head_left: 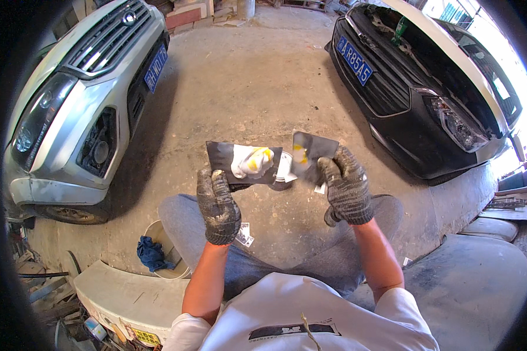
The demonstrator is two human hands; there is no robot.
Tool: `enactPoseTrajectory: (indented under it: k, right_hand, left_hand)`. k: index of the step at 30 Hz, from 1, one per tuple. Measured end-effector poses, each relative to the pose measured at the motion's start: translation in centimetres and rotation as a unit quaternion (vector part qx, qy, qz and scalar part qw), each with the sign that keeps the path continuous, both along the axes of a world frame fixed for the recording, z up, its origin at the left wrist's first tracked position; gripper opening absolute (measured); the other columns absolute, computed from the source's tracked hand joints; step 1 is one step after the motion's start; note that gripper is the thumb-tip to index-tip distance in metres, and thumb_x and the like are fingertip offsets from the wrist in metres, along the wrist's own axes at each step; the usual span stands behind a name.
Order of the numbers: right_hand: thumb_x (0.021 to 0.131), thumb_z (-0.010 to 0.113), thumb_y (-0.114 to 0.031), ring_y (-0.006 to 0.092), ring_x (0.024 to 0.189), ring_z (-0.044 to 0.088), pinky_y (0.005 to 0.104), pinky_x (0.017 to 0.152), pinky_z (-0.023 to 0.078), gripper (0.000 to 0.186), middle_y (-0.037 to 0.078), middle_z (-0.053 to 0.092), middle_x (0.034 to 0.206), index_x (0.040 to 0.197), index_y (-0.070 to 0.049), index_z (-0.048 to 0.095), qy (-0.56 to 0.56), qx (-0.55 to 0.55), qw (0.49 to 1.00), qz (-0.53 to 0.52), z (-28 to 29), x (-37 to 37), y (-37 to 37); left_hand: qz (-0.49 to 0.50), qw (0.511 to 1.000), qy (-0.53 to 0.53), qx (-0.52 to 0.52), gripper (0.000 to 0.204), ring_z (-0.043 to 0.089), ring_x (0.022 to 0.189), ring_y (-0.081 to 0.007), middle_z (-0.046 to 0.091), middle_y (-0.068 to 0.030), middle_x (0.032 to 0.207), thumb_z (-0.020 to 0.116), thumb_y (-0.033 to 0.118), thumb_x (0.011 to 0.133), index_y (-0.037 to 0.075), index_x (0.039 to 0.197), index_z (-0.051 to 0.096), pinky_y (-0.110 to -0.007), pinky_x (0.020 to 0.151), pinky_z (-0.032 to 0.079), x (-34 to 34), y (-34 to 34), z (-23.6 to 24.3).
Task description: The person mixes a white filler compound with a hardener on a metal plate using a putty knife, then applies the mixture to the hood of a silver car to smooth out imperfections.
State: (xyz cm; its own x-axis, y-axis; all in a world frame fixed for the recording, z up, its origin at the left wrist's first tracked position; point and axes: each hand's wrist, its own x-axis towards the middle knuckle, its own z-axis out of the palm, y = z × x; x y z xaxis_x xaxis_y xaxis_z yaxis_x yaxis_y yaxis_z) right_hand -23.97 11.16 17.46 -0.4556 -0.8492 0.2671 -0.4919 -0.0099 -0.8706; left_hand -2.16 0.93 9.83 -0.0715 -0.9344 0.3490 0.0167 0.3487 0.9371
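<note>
My left hand [218,207], in a dark, stained knit glove, grips a dark flat mixing plate [219,155] by its near left side. A lump of white putty [243,167] streaked with yellow paste sits on the plate. My right hand [350,187], gloved alike, pinches a dark flat spreader [321,147] by its right edge. White and yellow putty is smeared on the spreader's left part. The two tools are held apart above my lap. Between and behind them shows part of a round container with a white piece, mostly hidden.
A silver car [82,111] stands at the left, a black and white car [386,99] at the right. By my left knee is a bucket [184,251] with a blue cloth [151,254]. Pale body panels lie at lower left [111,286] and lower right [457,286]. Small cards [245,234] lie on the concrete floor.
</note>
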Motion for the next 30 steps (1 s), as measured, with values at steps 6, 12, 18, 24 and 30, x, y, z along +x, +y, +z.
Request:
enactPoseTrajectory:
  k: [6, 12, 18, 24, 30]
  right_hand:
    - [0.094, 0.06, -0.019, 0.0245, 0.076, 0.063, 0.0363, 0.069, 0.049, 0.018, 0.015, 0.063, 0.082, 0.099, -0.002, 0.061, 0.061, 0.139, 0.988, -0.002, -4.2, 2.9, 0.0]
    - [0.093, 0.062, -0.022, 0.022, 0.068, 0.056, 0.0363, 0.062, 0.045, 0.023, 0.017, 0.058, 0.074, 0.091, 0.001, 0.06, -0.028, 0.119, 0.992, -0.003, -3.7, 2.7, -1.5]
    - [0.096, 0.061, -0.019, 0.0142, 0.068, 0.056, 0.0313, 0.062, 0.046, 0.021, 0.01, 0.064, 0.078, 0.095, 0.002, 0.061, -0.137, 0.097, 0.985, -0.037, -1.8, 2.9, -3.3]
    - [0.095, 0.059, -0.006, 0.0098, 0.08, 0.061, 0.0272, 0.069, 0.052, 0.015, 0.003, 0.068, 0.091, 0.109, -0.001, 0.062, -0.231, -0.199, 0.952, 0.011, 1.1, 1.0, -2.7]
    - [0.093, 0.064, -0.016, 0.0198, 0.076, 0.068, 0.0313, 0.065, 0.053, 0.017, 0.012, 0.07, 0.086, 0.104, -0.004, 0.068, 0.01, 0.078, 0.982, 0.175, 2.4, 0.2, -1.3]
  left_hand:
    - [0.023, 0.942, -0.217, -0.256, 0.017, 0.055, 0.081, -0.0349, 0.058, -0.0198, 0.099, 0.051, 0.004, 0.094, -0.002, 0.11, 0.055, -0.048, 0.073, 0.043, -0.2, 1.1, -0.2]
    - [-0.047, 0.876, -0.304, -0.372, 0.034, 0.059, 0.085, -0.0353, 0.059, -0.0224, 0.109, 0.051, -0.005, 0.09, -0.001, 0.125, 0.051, -0.048, 0.075, 0.047, 0.1, 1.4, 0.4]
    - [-0.128, 0.911, -0.343, -0.191, 0.017, 0.063, 0.081, -0.0314, 0.063, -0.0226, 0.096, 0.048, 0.009, 0.099, -0.002, 0.111, 0.052, -0.046, 0.074, 0.05, -0.2, 2.7, 1.9]
    - [-0.187, 0.972, -0.021, 0.143, 0.022, 0.064, 0.074, -0.0205, 0.062, -0.0101, 0.089, 0.042, 0.02, 0.105, 0.002, 0.109, 0.054, -0.034, 0.063, 0.051, 0.7, 2.2, 4.1]
    - [-0.143, 0.988, -0.031, 0.04, 0.021, 0.059, 0.08, -0.009, 0.06, -0.004, 0.093, 0.047, 0.015, 0.103, 0.0, 0.115, 0.054, -0.026, 0.065, 0.054, 0.6, 1.3, 2.9]
